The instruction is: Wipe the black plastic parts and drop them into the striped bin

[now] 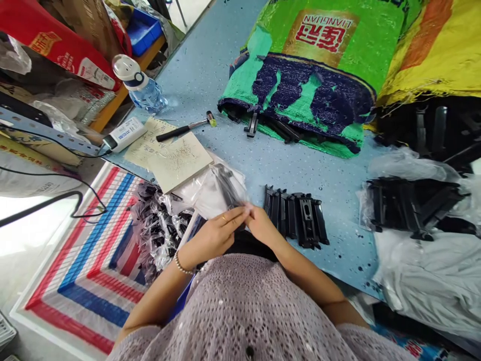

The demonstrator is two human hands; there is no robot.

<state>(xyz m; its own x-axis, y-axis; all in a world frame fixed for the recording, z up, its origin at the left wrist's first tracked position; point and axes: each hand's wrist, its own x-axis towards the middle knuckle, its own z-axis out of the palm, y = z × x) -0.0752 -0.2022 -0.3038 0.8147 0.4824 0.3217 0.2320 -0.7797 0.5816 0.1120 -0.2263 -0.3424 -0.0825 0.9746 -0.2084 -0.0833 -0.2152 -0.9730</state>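
Observation:
My left hand [216,235], with a ring and a beaded bracelet, is closed at the front edge of the blue table. Its fingertips meet those of my right hand [261,225] in a pinch. Between them they grip the end of a clear plastic bag [225,183] with a dark part inside. The bag lies over a stack of clear bags [205,195]. Just right of my hands, a row of several black plastic parts [296,218] lies on the table [244,150].
A hammer [180,131] rests on a notepad [180,160] near a water bottle [145,93]. Green sack [300,90] and yellow sack [443,55] hold black parts. Bagged parts [158,225] fill a striped-lined basket [75,296] at left. More black parts [409,203] lie right.

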